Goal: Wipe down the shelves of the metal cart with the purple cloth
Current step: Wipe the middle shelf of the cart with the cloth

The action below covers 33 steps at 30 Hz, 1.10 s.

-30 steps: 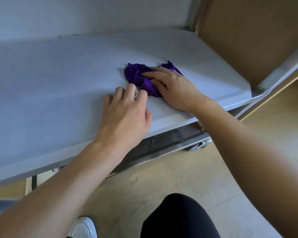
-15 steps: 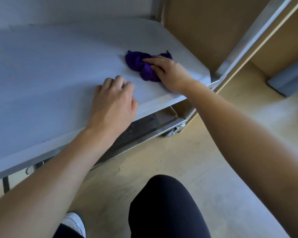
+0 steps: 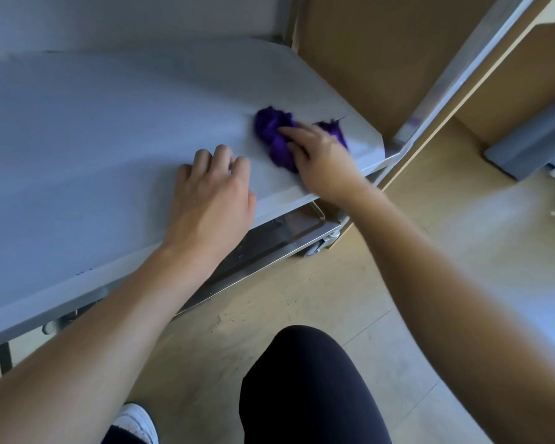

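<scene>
One purple cloth (image 3: pixel 274 136). Two bare hands, the left hand (image 3: pixel 210 197) and the right hand (image 3: pixel 321 158). Two metal shelves, one above the other: a top shelf (image 3: pixel 93 139) and a lower shelf (image 3: pixel 269 235). Two metal posts, a back post (image 3: pixel 284 17) and a front post (image 3: pixel 455 68). One wheel (image 3: pixel 314 249) plainly in view. One white shoe (image 3: pixel 135 423), one knee (image 3: pixel 305 379) in dark fabric, and one grey slab (image 3: pixel 532 145) on the floor (image 3: pixel 462 251).

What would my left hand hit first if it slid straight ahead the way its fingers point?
Probably nothing near: bare shelf lies ahead of the left hand, passing just left of the purple cloth.
</scene>
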Motion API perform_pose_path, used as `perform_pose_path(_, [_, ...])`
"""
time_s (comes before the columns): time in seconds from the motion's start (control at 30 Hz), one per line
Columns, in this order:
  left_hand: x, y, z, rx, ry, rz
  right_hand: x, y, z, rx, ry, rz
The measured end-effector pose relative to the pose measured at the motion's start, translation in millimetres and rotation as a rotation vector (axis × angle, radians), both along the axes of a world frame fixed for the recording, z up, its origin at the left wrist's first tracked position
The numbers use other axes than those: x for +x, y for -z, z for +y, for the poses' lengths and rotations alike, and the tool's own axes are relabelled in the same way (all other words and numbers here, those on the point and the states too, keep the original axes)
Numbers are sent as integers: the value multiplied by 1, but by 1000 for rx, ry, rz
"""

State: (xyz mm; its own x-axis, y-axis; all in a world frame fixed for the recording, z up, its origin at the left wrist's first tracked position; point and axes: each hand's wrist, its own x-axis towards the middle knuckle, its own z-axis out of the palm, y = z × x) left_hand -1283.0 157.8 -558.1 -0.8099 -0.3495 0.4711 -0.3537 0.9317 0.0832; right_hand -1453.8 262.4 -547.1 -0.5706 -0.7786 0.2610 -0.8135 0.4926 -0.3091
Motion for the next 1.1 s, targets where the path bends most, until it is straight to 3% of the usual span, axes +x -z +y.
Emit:
perform_pose_path(0.13, [3, 1, 1, 12, -12, 13, 37, 4, 2, -64, -62, 0])
perform_pose_path(0.27, [1, 2, 2, -2, 7, 23, 4, -4, 9, -86, -58, -40])
perform_pose_path(0.4, [0, 3, 1, -9, 14, 31, -59, -14, 18, 26, 234, -71])
perform_pose_path(0.5, [-1, 3, 0, 2, 16, 36, -79, -15, 14, 97, 297, -94])
perform_pose_path(0.77, [-3, 1, -2, 21, 14, 31, -13, 7, -17, -9, -10, 63])
perform_pose_path(1.1, [-6, -13, -24, 224, 67, -33, -22, 5, -39, -17, 68, -15])
